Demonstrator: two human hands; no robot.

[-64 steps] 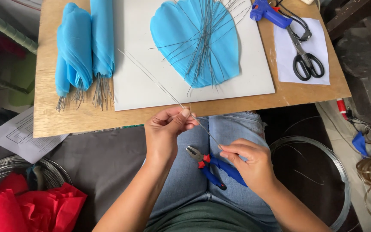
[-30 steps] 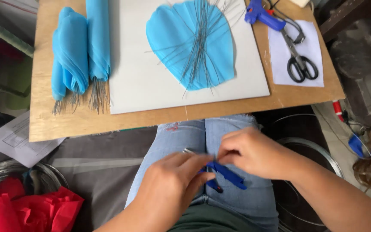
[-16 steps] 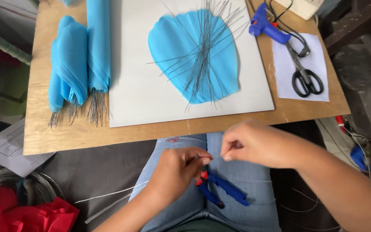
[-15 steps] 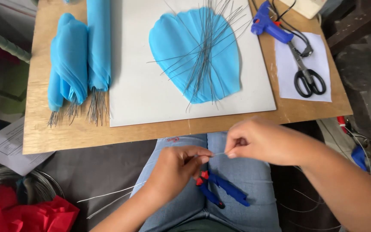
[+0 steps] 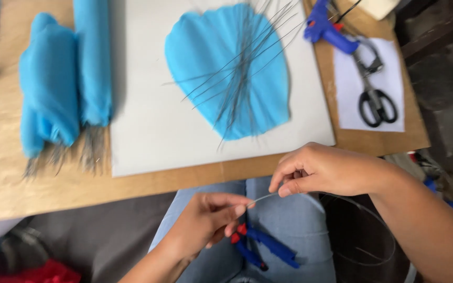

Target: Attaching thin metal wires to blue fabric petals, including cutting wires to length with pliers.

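Left hand [image 5: 205, 220] low over the lap, thumb and forefinger pinched on one end of a thin wire [image 5: 262, 198]. Right hand [image 5: 321, 170] just above and beside it, fingertips closed on the same wire a little further along. Short stretch of wire taut between the two hands, over the jeans [image 5: 289, 225], below the board's near edge. Past the right hand, apparently the same wire curving away in a loose loop toward the right; too faint to be sure. Blue-handled pliers [image 5: 266, 247] lying on the thigh, just under the left hand, untouched. Up on the wooden board [image 5: 184, 181]: white sheet [image 5: 148, 126] with a blue fabric petal [image 5: 205, 57] and a fan of wires [image 5: 242, 73] across it. Rolled blue fabric [image 5: 64, 84] at left, wire ends sticking out below. Glue gun [image 5: 326, 29] and scissors [image 5: 376, 99] at right.
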